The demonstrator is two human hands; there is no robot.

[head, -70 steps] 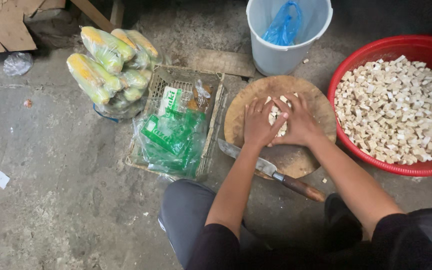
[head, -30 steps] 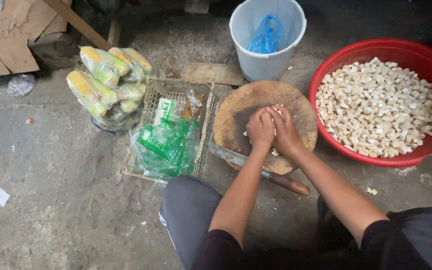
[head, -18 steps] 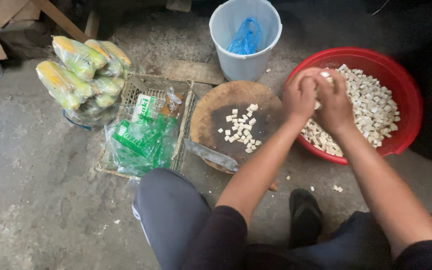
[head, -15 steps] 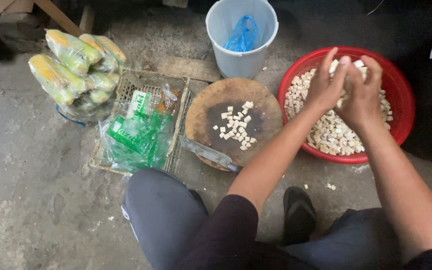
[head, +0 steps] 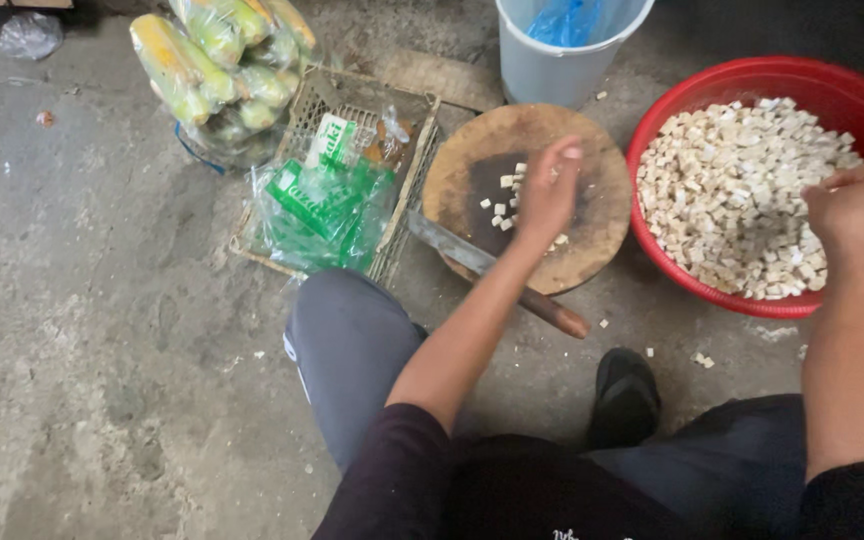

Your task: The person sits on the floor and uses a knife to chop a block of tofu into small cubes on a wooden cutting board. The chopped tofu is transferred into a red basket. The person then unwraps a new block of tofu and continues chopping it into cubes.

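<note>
A round wooden chopping board (head: pixel 592 225) lies on the concrete floor with a few pale cubes (head: pixel 505 195) left on it. My left hand (head: pixel 550 188) hovers over the board, fingers loosely apart above the cubes. My right hand (head: pixel 854 206) rests curled over the heap of pale cubes (head: pixel 722 190) in the red basin (head: pixel 712 85); whether it holds any cubes is hidden. A cleaver (head: pixel 457 248) with a wooden handle (head: pixel 555 313) lies across the board's near edge.
A wire basket (head: pixel 407 135) holding green plastic packets (head: pixel 317 205) sits left of the board. Bagged corn cobs (head: pixel 217 60) lie behind it. A pale bucket (head: pixel 552 65) with a blue bag stands at the back. My knee (head: pixel 347 330) and dark shoe (head: pixel 627 395) are near the board.
Both hands scooped cubes off the board and carried them right into the red basin. My left hand has since come back over the board; my right stays in the basin.
</note>
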